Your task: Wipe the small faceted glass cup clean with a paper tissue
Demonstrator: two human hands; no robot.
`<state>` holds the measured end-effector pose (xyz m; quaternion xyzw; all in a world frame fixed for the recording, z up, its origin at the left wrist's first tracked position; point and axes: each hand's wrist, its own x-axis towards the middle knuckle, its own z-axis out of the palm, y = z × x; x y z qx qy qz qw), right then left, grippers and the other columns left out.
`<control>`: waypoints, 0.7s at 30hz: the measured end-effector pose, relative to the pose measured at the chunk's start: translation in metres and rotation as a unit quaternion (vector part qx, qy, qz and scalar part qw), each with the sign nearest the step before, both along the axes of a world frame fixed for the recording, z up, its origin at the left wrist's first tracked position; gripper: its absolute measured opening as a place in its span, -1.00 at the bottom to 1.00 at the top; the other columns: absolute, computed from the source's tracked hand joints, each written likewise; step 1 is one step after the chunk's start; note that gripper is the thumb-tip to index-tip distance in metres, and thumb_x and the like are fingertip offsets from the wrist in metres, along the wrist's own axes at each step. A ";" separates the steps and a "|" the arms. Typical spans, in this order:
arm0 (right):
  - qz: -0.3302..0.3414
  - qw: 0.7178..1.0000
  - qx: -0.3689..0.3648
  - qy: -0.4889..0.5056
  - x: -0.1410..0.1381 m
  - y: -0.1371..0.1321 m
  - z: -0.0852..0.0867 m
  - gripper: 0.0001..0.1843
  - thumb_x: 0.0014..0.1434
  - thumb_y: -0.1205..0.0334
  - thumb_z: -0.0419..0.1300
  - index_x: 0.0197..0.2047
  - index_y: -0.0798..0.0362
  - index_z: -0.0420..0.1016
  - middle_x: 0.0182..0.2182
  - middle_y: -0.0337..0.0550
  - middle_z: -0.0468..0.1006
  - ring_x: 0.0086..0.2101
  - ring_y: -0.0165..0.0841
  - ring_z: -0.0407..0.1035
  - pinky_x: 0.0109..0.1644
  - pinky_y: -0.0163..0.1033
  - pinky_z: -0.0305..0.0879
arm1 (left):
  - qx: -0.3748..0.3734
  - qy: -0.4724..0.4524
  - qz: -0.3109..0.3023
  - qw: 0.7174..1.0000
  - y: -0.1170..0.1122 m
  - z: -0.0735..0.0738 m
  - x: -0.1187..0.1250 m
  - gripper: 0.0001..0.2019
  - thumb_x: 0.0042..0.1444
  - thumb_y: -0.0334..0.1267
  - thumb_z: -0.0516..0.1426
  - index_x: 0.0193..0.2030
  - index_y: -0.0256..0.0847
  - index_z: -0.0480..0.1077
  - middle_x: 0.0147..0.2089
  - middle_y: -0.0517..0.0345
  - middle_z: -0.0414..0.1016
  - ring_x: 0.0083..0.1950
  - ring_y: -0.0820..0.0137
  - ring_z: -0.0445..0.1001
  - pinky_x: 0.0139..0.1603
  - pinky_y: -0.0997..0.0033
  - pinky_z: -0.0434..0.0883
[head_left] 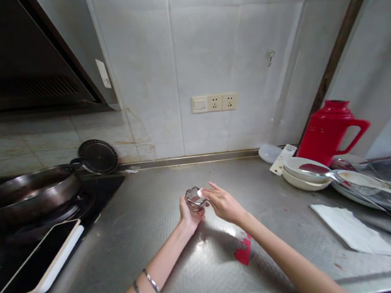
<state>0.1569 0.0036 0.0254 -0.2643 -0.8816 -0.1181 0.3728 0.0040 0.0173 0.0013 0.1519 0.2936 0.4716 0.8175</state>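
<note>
My left hand is closed around a small clear glass cup with a wavy rim, held above the metal counter. My right hand reaches in from the other side. Its fingers pinch a small white piece against the cup's rim; whether this is tissue or something else I cannot tell. Below my right wrist lies a red piece with a jagged edge, flat on the counter.
Left are a pan on the stove and a phone with a white cable. On the right stand a red thermos jug, stacked bowls, plates with long utensils, and a folded white paper towel. A tiled wall closes the back.
</note>
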 end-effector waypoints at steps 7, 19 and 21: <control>-0.025 0.999 -0.010 0.041 -0.016 -0.016 -0.012 -0.52 0.15 0.57 -0.12 0.10 0.12 0.27 -0.12 0.06 0.56 0.00 -0.28 0.41 0.22 0.12 0.20 | 0.007 0.022 0.082 0.996 -0.001 -0.002 0.001 -0.58 0.15 -0.08 -0.15 -0.39 -0.32 0.40 -0.70 0.13 0.31 -0.75 0.43 0.20 -0.74 0.50 0.08; -0.012 0.998 0.010 0.062 -0.043 -0.025 -0.016 -0.51 0.14 0.56 -0.13 0.12 0.18 0.26 -0.12 0.12 0.56 -0.04 -0.24 0.44 0.19 0.10 0.24 | 0.024 -0.011 0.162 0.986 0.004 -0.009 0.002 -0.73 0.13 -0.23 -0.06 -0.46 -0.29 0.37 -0.59 0.12 0.40 -0.59 0.42 0.37 -0.54 0.47 0.27; -0.004 0.998 0.019 0.054 -0.045 -0.022 -0.016 -0.53 0.15 0.55 -0.12 0.11 0.19 0.26 -0.14 0.13 0.57 -0.05 -0.24 0.44 0.20 0.09 0.23 | 0.036 -0.018 0.144 0.989 0.003 -0.010 0.003 -0.72 0.17 -0.21 -0.06 -0.45 -0.26 0.36 -0.60 0.15 0.37 -0.56 0.42 0.37 -0.51 0.45 0.30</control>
